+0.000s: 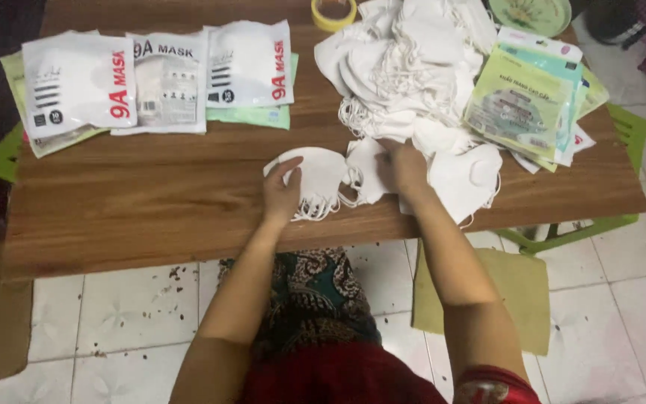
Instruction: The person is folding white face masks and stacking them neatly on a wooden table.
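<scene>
On the wooden counter (151, 202), the left hand (282, 196) presses flat on a folded white face mask (315, 176), while the right hand (405, 168) rests on the next mask (368, 176) at the edge of a heap of white masks (405, 67). Sealed mask packets (155, 78) lie far left, green-printed packets (525, 101) right, and a yellow tape roll (333, 13) at the far edge.

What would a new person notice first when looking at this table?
Probably the big heap of white masks at the back right of the wooden table. Just in front of it, the left hand presses on a small stack of masks near the table's front edge, while the right hand reaches into the edge of the heap. White packets lie in a row at the back left.
</scene>
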